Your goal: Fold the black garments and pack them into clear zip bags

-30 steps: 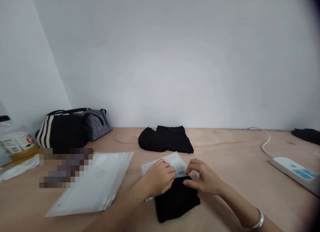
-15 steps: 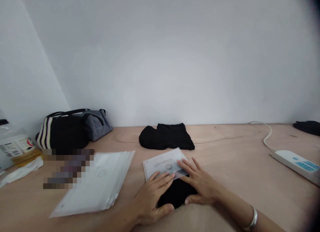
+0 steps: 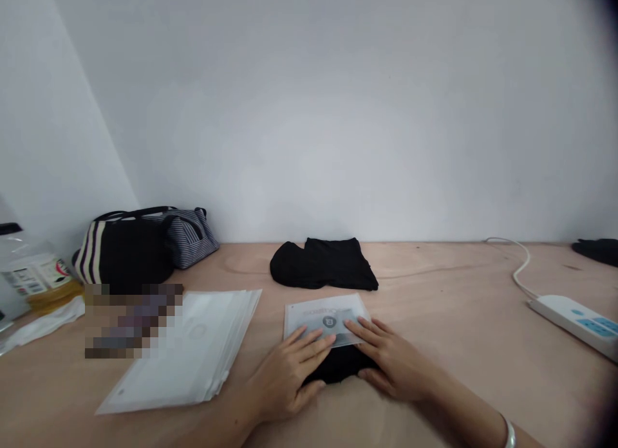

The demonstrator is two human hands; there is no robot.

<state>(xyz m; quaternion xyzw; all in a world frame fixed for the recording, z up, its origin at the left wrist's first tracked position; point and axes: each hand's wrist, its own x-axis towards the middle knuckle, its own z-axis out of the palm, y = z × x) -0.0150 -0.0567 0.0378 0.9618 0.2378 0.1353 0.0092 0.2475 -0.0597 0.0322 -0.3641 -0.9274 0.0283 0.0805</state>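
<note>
Plywood tabletop (image 3: 434, 280) runs to a white wall (image 3: 309, 113), with black clothing (image 3: 322, 264) at the far edge, a striped bag (image 3: 130, 248) far left and a power strip (image 3: 574, 322) right. On my feed, the left hand (image 3: 284, 377) and right hand (image 3: 396, 364) lie flat, fingers open and not gripping, pressing the near edge of a clear printed packet (image 3: 326, 319) that overlaps a black bundle (image 3: 340, 365) between them. A stack of white packets (image 3: 183, 351) lies left of them.
</note>
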